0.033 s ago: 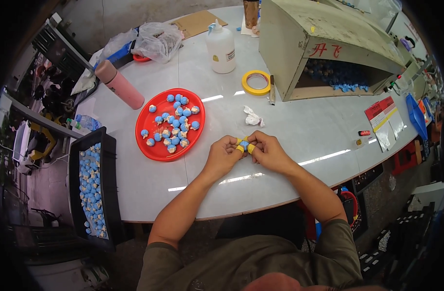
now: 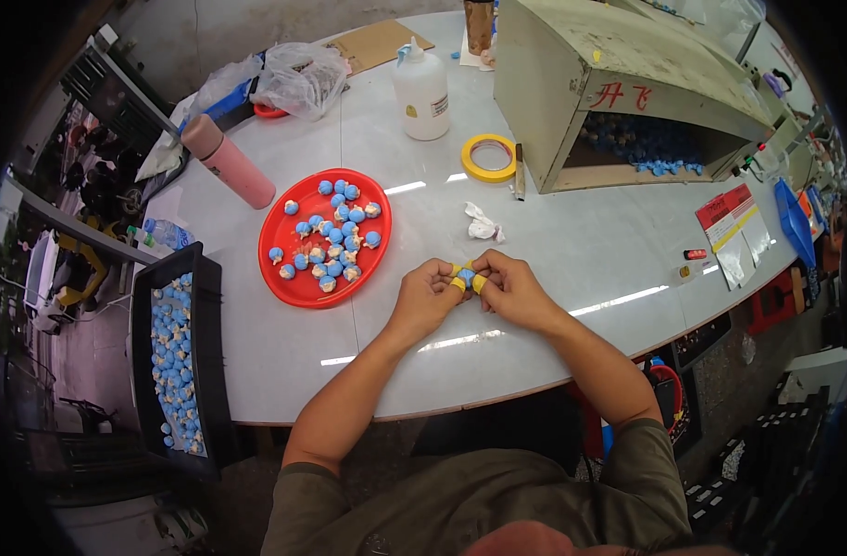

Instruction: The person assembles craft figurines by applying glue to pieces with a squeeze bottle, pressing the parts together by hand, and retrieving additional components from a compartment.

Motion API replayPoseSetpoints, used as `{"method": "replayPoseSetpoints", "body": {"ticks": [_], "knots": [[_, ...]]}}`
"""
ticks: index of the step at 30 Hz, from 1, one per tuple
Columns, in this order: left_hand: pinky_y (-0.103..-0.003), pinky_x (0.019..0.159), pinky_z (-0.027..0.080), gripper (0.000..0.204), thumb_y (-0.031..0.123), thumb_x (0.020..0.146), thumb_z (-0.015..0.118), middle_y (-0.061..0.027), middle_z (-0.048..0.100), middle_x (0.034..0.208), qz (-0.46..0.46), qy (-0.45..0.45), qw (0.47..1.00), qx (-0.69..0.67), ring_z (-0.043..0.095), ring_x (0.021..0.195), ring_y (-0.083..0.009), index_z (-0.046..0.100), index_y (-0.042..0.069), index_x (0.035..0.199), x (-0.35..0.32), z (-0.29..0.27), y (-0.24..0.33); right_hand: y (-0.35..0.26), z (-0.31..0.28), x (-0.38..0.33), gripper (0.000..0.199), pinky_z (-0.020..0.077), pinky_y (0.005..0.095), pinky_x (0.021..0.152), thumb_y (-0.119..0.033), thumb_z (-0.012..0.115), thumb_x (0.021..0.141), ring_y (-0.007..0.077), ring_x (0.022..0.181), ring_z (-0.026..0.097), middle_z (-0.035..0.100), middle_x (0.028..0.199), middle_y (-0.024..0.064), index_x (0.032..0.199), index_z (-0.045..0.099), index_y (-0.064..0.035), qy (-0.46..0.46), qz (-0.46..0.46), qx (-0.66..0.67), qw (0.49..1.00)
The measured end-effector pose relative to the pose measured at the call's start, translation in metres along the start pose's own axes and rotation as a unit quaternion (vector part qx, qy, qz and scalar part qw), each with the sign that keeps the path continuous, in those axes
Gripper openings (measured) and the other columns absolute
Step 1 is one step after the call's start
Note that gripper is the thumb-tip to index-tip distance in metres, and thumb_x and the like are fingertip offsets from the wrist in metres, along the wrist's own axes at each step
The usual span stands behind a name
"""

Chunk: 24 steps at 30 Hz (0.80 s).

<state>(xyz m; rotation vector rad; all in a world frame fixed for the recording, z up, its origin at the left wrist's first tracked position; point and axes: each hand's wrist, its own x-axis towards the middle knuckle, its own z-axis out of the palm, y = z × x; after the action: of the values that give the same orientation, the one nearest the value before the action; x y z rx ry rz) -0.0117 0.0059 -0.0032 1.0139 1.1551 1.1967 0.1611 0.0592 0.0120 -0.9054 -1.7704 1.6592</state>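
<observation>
Over the near middle of the table, my left hand (image 2: 425, 298) and my right hand (image 2: 516, 291) meet, fingers and thumbs closed on a small blue figure piece (image 2: 467, 275). Yellow tape or finger covers wrap several of the fingertips. Most of the piece is hidden by the fingers. To the left of my hands lies a round red tray (image 2: 277, 278) holding several small blue-and-cream figure pieces (image 2: 335, 250). A crumpled white tissue (image 2: 483, 223) lies just beyond my hands.
A black bin (image 2: 206, 371) of similar pieces stands at the left edge. Behind the tray are a pink flask (image 2: 229, 165) and a white bottle (image 2: 423, 97). Yellow tape (image 2: 474, 170), a marker (image 2: 520, 171) and an open-fronted cabinet (image 2: 544, 111) occupy the far right.
</observation>
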Motion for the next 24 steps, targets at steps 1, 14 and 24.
{"method": "replayPoseSetpoints", "body": {"ticks": [1,14,24], "knots": [[-0.024,0.071,0.054,0.018,-0.003,0.084,0.054,-0.0143,0.064,0.091,-0.009,-0.002,1.000,-0.004,0.066,0.082,-0.0161,0.052,-0.009,0.101,0.000,-0.001,-0.001,0.000,0.000,0.000,0.024,0.0441,0.0219,0.051,0.005,0.046,0.080,0.0079,0.057,0.055,0.060,0.077,0.0071,0.103,0.053,0.0043,0.002,0.005,-0.004,1.000],[-0.027,0.072,0.057,0.019,0.002,0.088,0.055,-0.0157,0.064,0.098,-0.076,-0.039,0.996,-0.022,0.068,0.083,-0.0225,0.055,-0.008,0.104,0.004,-0.010,0.008,-0.006,-0.003,0.002,0.018,0.0440,0.0206,0.049,-0.002,0.053,0.085,0.0062,0.056,0.055,0.060,0.078,0.0044,0.101,0.055,0.0035,-0.007,0.063,0.061,0.996],[-0.025,0.073,0.056,0.015,0.000,0.088,0.057,-0.0139,0.064,0.096,-0.043,-0.028,0.999,-0.007,0.067,0.083,-0.0192,0.055,-0.008,0.100,0.002,-0.005,0.001,0.008,0.003,0.001,0.016,0.0421,0.0211,0.051,0.005,0.049,0.082,0.0058,0.057,0.054,0.060,0.077,0.0065,0.097,0.054,0.0054,0.008,0.012,-0.007,1.000]]}}
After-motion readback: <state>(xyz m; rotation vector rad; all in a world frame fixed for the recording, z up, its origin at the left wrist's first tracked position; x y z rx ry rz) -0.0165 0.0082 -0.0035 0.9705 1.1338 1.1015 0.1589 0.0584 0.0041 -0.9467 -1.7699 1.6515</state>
